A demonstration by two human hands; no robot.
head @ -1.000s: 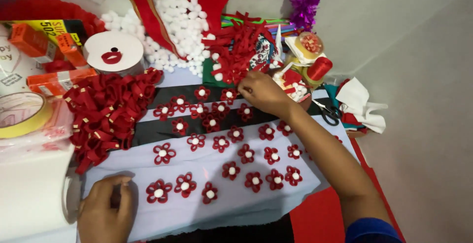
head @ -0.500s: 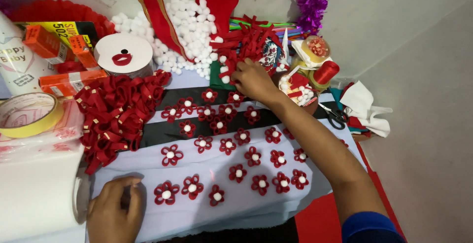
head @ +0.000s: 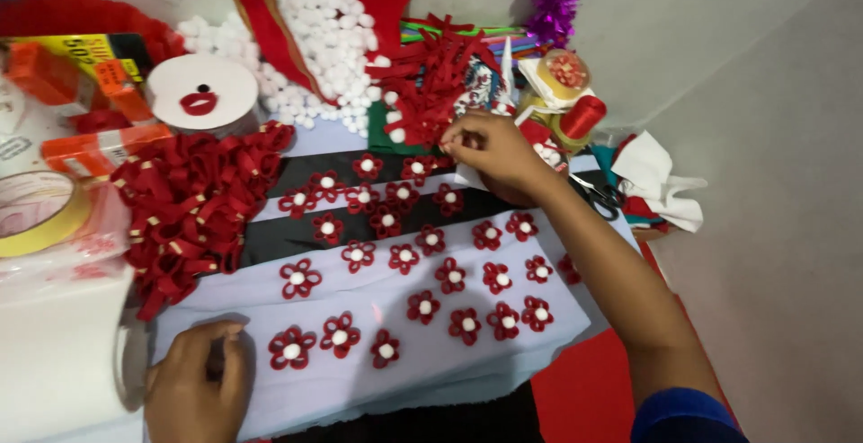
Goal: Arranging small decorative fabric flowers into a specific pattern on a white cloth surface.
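- At the far edge of the white cloth (head: 467, 367), the right hand (head: 493, 148) has its fingers pinched together at the near end of a heap of red ribbon pieces (head: 433, 93); whatever it grips is too small to make out.
- Rows of red ribbon flowers (head: 406, 258) with white pompom centres lie across the cloth between the two hands.
- At the near left corner of the cloth, the left hand (head: 200, 391) lies curled, knuckles up, pressing on the fabric; I cannot tell whether it holds anything, and its wrist is cut off by the bottom edge.
- A pile of red looped bows (head: 193, 209) covers the cloth's left edge.
- Beyond the far edge lies a drift of white pompoms (head: 328, 34), partly hidden under a red strip.
- Scissors (head: 598, 196) show only in part behind the right forearm.
- A tape roll (head: 36, 214) sits at the left, cut off by the frame.
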